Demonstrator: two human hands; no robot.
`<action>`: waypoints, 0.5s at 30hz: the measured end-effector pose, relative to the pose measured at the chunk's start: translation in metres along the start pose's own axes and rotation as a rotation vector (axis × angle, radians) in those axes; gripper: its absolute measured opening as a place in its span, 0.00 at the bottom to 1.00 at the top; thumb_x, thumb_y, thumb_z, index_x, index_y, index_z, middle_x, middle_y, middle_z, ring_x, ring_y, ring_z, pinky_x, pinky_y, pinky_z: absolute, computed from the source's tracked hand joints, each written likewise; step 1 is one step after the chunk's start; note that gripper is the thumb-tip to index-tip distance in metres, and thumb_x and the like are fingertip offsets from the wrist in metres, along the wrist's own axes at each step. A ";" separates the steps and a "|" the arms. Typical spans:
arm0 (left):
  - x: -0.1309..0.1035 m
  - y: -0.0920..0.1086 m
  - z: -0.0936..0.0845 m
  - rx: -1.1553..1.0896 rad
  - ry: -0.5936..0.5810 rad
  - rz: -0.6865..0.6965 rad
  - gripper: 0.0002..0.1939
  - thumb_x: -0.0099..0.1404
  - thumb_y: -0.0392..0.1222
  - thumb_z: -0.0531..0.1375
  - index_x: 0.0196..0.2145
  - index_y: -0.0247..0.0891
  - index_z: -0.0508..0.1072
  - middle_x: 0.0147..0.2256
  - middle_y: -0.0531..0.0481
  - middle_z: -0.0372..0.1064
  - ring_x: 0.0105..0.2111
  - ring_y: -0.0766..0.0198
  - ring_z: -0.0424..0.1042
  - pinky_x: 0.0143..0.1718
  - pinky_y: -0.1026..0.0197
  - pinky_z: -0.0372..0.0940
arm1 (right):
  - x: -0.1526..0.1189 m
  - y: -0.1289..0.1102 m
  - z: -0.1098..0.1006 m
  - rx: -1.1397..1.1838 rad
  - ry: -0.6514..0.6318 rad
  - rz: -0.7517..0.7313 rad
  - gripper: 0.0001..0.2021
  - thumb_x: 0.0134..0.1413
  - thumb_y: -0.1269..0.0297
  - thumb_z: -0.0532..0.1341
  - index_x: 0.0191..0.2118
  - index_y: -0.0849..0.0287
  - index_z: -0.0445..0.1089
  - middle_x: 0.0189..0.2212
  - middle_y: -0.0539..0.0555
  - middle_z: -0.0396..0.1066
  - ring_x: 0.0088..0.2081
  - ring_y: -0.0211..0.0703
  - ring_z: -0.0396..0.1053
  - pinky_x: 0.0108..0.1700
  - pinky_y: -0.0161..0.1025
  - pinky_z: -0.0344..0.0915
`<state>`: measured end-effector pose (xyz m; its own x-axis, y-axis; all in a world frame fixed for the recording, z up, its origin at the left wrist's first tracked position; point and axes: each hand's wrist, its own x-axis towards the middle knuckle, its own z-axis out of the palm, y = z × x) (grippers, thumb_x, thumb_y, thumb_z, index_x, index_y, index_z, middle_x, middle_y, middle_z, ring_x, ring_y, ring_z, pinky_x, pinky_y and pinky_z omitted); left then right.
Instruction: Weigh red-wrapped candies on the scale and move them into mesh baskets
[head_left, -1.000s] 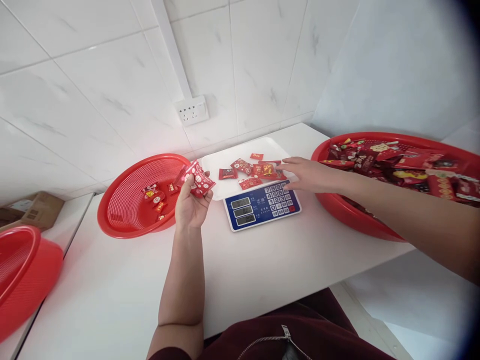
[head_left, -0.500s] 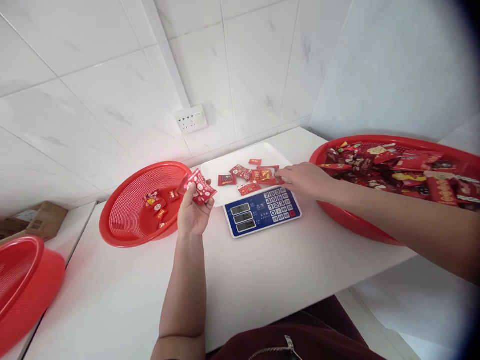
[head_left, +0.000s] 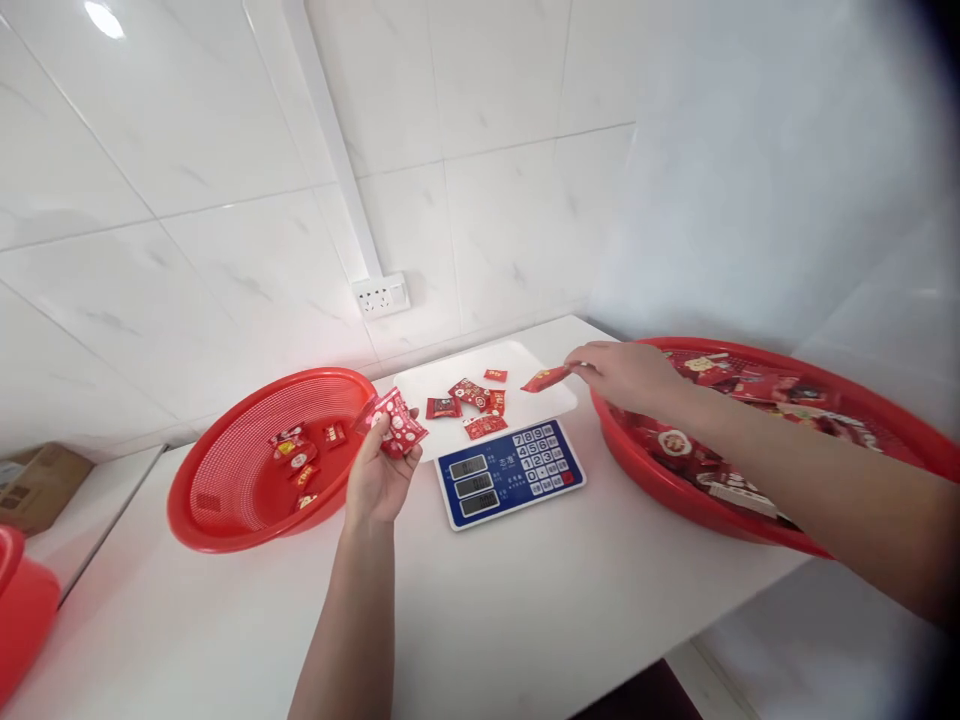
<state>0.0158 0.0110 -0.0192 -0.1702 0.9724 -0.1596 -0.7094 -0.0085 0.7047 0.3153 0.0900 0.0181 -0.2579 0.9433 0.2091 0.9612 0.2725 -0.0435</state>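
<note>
My left hand (head_left: 382, 470) is closed around red-and-pink candy packets (head_left: 397, 422), near the right rim of the left basket. Between the fingertips of my right hand (head_left: 626, 375) is a red candy packet (head_left: 546, 379), raised over the right part of the white weighing tray (head_left: 517, 360). Several red wrapped candies (head_left: 469, 393) lie on that tray. Below it sits the scale's blue keypad panel (head_left: 510, 475), with number keys and three small displays whose digits are hard to read.
A red basket (head_left: 225, 535) at left holds several candies. At right stands a larger red basket (head_left: 697, 525) full of mixed packets, under my right forearm. Another red basket (head_left: 30, 610) and a cardboard box (head_left: 56, 490) are at far left. A wall socket (head_left: 381, 296) is behind.
My right hand has lifted a red packet off the tray's pile. My left hand still grips its packets. The view has tilted up, so everything sits lower.
</note>
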 end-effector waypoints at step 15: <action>0.001 -0.003 0.003 0.046 -0.023 0.011 0.12 0.68 0.34 0.50 0.41 0.35 0.73 0.34 0.44 0.76 0.26 0.67 0.74 0.20 0.67 0.70 | -0.043 0.104 -0.016 -0.035 -0.162 0.237 0.15 0.57 0.76 0.52 0.44 0.60 0.73 0.47 0.58 0.73 0.48 0.49 0.69 0.49 0.42 0.63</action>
<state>0.0196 0.0123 -0.0191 -0.1617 0.9774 -0.1360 -0.6756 -0.0092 0.7372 0.4280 0.0746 0.0201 -0.0353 0.9986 0.0384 0.9986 0.0368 -0.0379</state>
